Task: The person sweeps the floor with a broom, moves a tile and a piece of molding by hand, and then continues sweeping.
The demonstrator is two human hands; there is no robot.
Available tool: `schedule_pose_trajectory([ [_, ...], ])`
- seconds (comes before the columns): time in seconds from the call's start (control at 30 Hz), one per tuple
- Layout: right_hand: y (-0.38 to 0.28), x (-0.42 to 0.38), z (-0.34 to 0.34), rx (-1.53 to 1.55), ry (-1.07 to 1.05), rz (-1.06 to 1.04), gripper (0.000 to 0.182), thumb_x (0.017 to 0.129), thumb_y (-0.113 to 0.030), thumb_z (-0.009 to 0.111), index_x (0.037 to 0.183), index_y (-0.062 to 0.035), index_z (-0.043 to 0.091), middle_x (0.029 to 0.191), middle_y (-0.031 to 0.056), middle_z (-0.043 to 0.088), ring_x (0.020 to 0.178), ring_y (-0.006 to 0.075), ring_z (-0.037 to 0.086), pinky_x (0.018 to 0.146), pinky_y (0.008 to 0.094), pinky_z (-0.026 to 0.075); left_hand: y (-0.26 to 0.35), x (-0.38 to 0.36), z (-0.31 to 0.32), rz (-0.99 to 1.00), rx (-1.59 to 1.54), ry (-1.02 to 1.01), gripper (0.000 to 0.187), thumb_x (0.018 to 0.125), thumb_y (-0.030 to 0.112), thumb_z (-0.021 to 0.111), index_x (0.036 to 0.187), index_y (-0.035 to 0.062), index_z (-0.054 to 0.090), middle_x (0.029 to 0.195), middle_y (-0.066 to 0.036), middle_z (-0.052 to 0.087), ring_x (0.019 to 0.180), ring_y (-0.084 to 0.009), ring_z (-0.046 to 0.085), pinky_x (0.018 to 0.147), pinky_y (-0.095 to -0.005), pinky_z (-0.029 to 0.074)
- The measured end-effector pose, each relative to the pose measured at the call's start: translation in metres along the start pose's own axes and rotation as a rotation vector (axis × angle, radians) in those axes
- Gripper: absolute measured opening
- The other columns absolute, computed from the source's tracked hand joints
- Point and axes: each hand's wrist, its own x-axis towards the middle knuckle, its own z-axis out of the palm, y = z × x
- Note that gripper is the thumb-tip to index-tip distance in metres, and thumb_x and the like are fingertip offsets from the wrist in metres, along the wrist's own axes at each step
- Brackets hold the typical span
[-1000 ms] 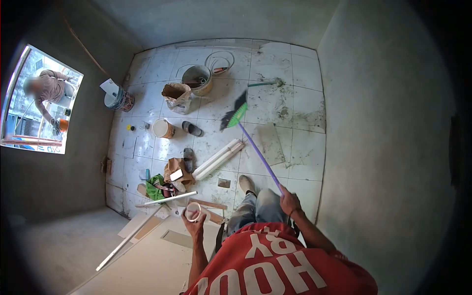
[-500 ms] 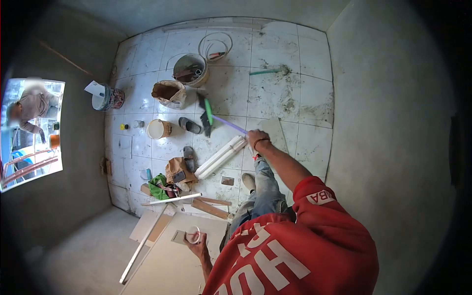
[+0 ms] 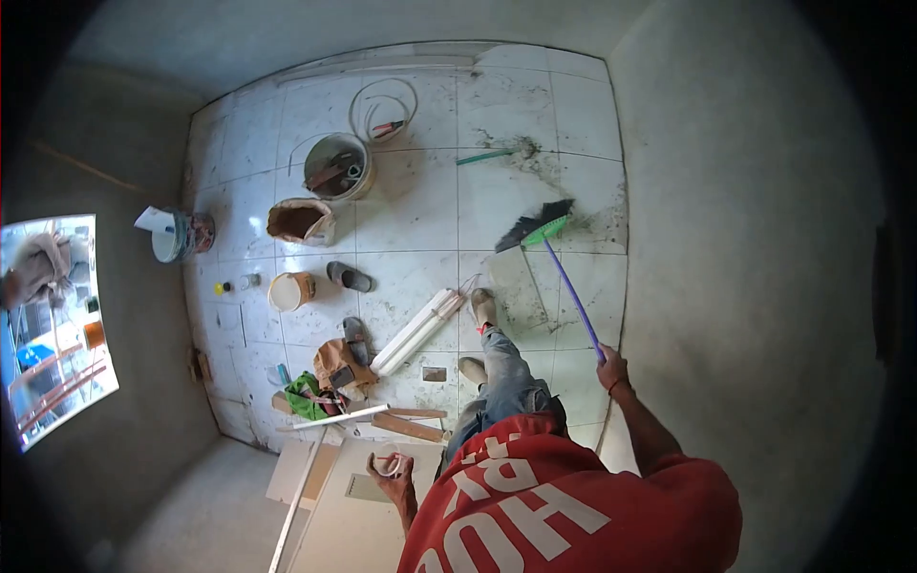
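My right hand (image 3: 612,367) is closed around the end of a broom's purple handle, low at the right. The broom (image 3: 573,289) has a green head with black bristles, which rests on the tiles near grey debris (image 3: 592,224). My left hand (image 3: 394,482) is held over pale boards, its fingers curled around a small white, round-rimmed cup (image 3: 389,464). What is inside the cup cannot be made out.
A green strip (image 3: 484,157) lies on the tiled floor. Leftward are a bucket of tools (image 3: 338,168), an open sack (image 3: 301,222), a tub (image 3: 290,292), slippers (image 3: 350,277) and white lengths (image 3: 416,332). Boards (image 3: 334,506) lie by my left hand. Another person (image 3: 43,272) shows through the window opening.
My right hand has swung right and back toward me with the broom. The broom head has moved right, from beside the sack to the debris. My left hand still holds the cup.
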Motion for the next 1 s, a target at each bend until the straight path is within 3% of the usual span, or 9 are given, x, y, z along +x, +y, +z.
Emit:
schedule_pose_trajectory([
  [0.17, -0.018, 0.003, 0.022, 0.143, 0.162, 0.063, 0.044, 0.089, -0.005, 0.057, 0.133, -0.0113, 0.059, 0.127, 0.0183, 0.064, 0.114, 0.0389, 0.062, 0.098, 0.0457, 0.051, 0.038, 0.046, 0.018, 0.138, 0.136, -0.166, 0.096, 0.071, 0.006, 0.087, 0.147, 0.0197, 0.031, 0.121, -0.016, 0.061, 0.112, -0.0315, 0.061, 0.089, -0.0459, 0.052],
  [0.37, -0.015, 0.058, 0.047, 0.187, 0.119, 0.309, 0.039, 0.090, -0.015, 0.056, 0.129, -0.0131, 0.063, 0.120, 0.0195, 0.067, 0.107, 0.0405, 0.065, 0.094, 0.0475, 0.053, 0.079, 0.083, 0.017, 0.278, 0.178, -0.324, 0.092, 0.073, 0.004, 0.084, 0.147, 0.0155, 0.030, 0.130, -0.017, 0.053, 0.115, -0.0307, 0.058, 0.092, -0.0452, 0.054],
  [0.53, 0.032, -0.076, 0.104, 0.159, 0.040, 0.435, 0.047, 0.087, -0.016, 0.056, 0.134, -0.0171, 0.060, 0.117, 0.0204, 0.068, 0.107, 0.0384, 0.066, 0.096, 0.0476, 0.053, 0.068, 0.117, -0.008, 0.426, 0.150, -0.366, 0.091, 0.073, 0.005, 0.084, 0.146, 0.0122, 0.031, 0.134, -0.018, 0.050, 0.116, -0.0314, 0.057, 0.093, -0.0437, 0.053],
  [0.6, 0.047, -0.128, 0.129, 0.215, 0.108, 0.405, 0.046, 0.088, -0.015, 0.055, 0.133, -0.0167, 0.060, 0.110, 0.0204, 0.070, 0.098, 0.0363, 0.070, 0.088, 0.0458, 0.056, 0.055, 0.122, -0.015, 0.473, 0.175, -0.332, 0.088, 0.072, 0.008, 0.085, 0.144, 0.0088, 0.035, 0.133, -0.017, 0.051, 0.116, -0.0323, 0.057, 0.093, -0.0421, 0.052],
  [0.67, 0.079, -0.173, 0.170, 0.561, 0.141, 0.458, 0.041, 0.093, -0.017, 0.057, 0.134, -0.0201, 0.059, 0.078, 0.0138, 0.070, 0.058, 0.0247, 0.067, 0.048, 0.0413, 0.054, 0.021, 0.137, -0.031, 0.482, 0.217, -0.333, 0.085, 0.070, 0.012, 0.087, 0.141, 0.0070, 0.040, 0.134, -0.016, 0.050, 0.118, -0.0333, 0.056, 0.093, -0.0414, 0.052],
  [0.73, 0.078, -0.213, 0.185, 0.600, 0.169, 0.462, 0.042, 0.095, -0.017, 0.056, 0.137, -0.0219, 0.057, 0.068, 0.0089, 0.063, 0.046, 0.0174, 0.057, 0.036, 0.0356, 0.046, 0.000, 0.133, -0.045, 0.468, 0.216, -0.283, 0.083, 0.069, 0.014, 0.088, 0.139, 0.0071, 0.043, 0.134, -0.016, 0.050, 0.119, -0.0330, 0.055, 0.095, -0.0415, 0.050],
  [0.8, 0.041, -0.240, 0.156, 0.646, 0.105, 0.616, 0.043, 0.094, -0.015, 0.057, 0.137, -0.0222, 0.056, 0.079, 0.0121, 0.067, 0.052, 0.0209, 0.062, 0.040, 0.0370, 0.049, -0.023, 0.128, -0.059, 0.425, 0.201, -0.283, 0.087, 0.068, 0.014, 0.089, 0.141, 0.0080, 0.041, 0.135, -0.016, 0.049, 0.121, -0.0331, 0.054, 0.097, -0.0440, 0.049],
  [0.87, 0.075, -0.234, 0.213, 0.435, 0.437, 0.375, 0.046, 0.090, -0.013, 0.056, 0.135, -0.0177, 0.057, 0.083, 0.0175, 0.070, 0.062, 0.0297, 0.068, 0.053, 0.0415, 0.055, -0.066, 0.145, -0.078, 0.413, 0.087, -0.387, 0.091, 0.067, 0.012, 0.089, 0.142, 0.0086, 0.039, 0.136, -0.016, 0.048, 0.120, -0.0329, 0.055, 0.098, -0.0464, 0.049],
  [1.0, 0.015, -0.227, 0.144, 0.710, 0.279, 0.507, 0.046, 0.091, -0.011, 0.056, 0.136, -0.0200, 0.056, 0.067, 0.0076, 0.061, 0.045, 0.0175, 0.055, 0.039, 0.0375, 0.046, -0.087, 0.145, -0.094, 0.369, 0.153, -0.343, 0.093, 0.065, 0.008, 0.090, 0.142, 0.0077, 0.037, 0.139, -0.015, 0.043, 0.120, -0.0328, 0.054, 0.100, -0.0472, 0.049],
])
